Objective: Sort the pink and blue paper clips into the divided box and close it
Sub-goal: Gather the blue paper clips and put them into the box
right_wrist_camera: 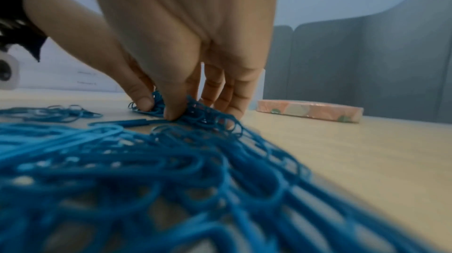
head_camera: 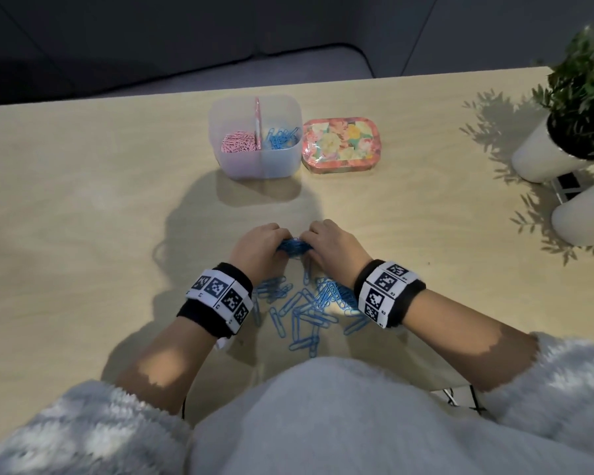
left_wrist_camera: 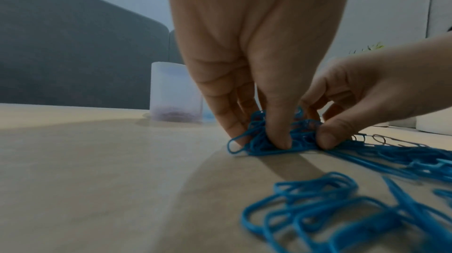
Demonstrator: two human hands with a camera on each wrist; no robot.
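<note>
Both hands, left hand (head_camera: 259,246) and right hand (head_camera: 330,245), pinch blue clip bunch (head_camera: 294,247) on table (head_camera: 100,207). Next, likely: lift, drop into divided box (head_camera: 256,162) blue side.

The table (head_camera: 83,200) was viewed from overhead; the blue paper clips (left_wrist_camera: 274,141) (shared) were viewed low, close, from both wrists

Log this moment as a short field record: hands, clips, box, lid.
left hand: pinching a bunch of blue paper clips on the table
right hand: pinching the same bunch from the other side
loose blue clips: scattered on the table between the wrists
divided box: open; pink clips in left compartment, blue in right
floral lid: flat on the table, right of the box
pink clips on table: none visible
</note>
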